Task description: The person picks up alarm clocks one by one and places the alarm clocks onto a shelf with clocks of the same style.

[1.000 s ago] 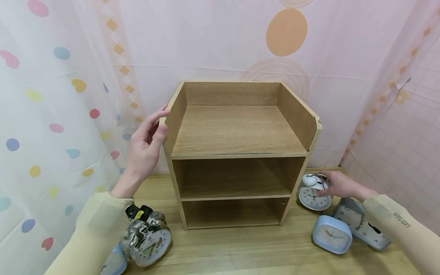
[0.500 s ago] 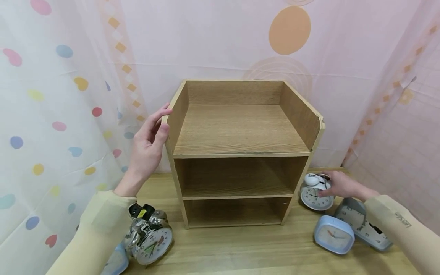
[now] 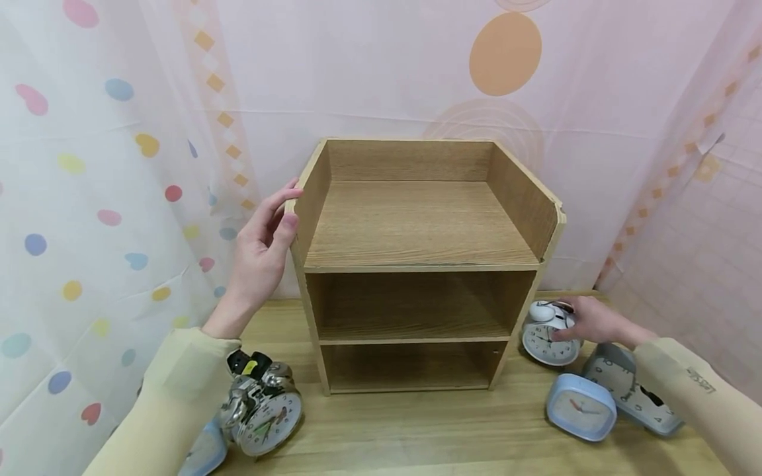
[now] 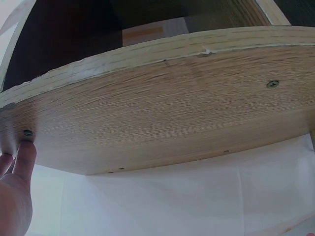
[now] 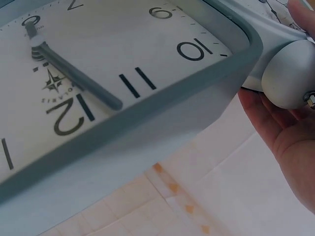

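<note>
My left hand [image 3: 260,261] touches the left side panel of a small wooden shelf [image 3: 417,225] near its top front edge. In the left wrist view a finger [image 4: 25,160] rests against the panel's outer face by a screw; how the other fingers lie is partly hidden. On the table right of the shelf, a white twin-bell alarm clock [image 3: 548,342] stands upright. My right hand [image 3: 598,322] grips it, thumb on the front and fingers behind. In the right wrist view its white bell [image 5: 290,73] lies between thumb and fingers.
A light blue alarm clock [image 3: 581,406] and a larger grey-blue clock [image 3: 625,390] lie near my right forearm. By my left forearm are a silver twin-bell alarm clock [image 3: 268,420] and another blue clock [image 3: 205,453]. A patterned curtain [image 3: 387,73] hangs behind.
The head view has shifted slightly, so everything sits a little farther right in it. Both hands keep their places on the shelf and the white alarm clock.
</note>
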`<move>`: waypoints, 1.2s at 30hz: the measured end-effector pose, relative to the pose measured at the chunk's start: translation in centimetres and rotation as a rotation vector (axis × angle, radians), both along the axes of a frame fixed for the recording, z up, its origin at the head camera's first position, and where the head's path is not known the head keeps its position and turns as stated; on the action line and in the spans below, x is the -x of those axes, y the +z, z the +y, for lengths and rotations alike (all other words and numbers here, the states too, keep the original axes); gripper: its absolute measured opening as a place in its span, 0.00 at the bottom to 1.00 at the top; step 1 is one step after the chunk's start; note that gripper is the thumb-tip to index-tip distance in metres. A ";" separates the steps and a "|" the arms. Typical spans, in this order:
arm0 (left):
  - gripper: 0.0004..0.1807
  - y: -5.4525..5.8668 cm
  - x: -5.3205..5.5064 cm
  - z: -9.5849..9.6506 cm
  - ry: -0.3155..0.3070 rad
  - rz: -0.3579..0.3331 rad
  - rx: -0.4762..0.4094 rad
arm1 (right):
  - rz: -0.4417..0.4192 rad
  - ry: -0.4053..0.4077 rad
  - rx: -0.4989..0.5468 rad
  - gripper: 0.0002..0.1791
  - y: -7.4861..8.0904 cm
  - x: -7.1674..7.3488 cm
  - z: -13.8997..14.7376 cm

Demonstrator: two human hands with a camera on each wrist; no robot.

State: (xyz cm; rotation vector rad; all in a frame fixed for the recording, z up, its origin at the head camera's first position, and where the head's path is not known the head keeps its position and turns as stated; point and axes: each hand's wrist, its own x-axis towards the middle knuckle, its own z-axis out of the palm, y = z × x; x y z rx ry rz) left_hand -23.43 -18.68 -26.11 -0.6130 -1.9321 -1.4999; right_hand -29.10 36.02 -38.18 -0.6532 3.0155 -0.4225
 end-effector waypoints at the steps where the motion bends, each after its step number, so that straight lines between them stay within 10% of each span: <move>1: 0.23 0.0 0.0 0.0 0.000 -0.001 -0.001 | -0.002 -0.003 0.002 0.40 0.0 0.0 0.0; 36: 0.22 -0.2 0.2 0.0 -0.002 -0.046 0.000 | 0.127 0.012 0.088 0.34 5.6 -3.0 0.0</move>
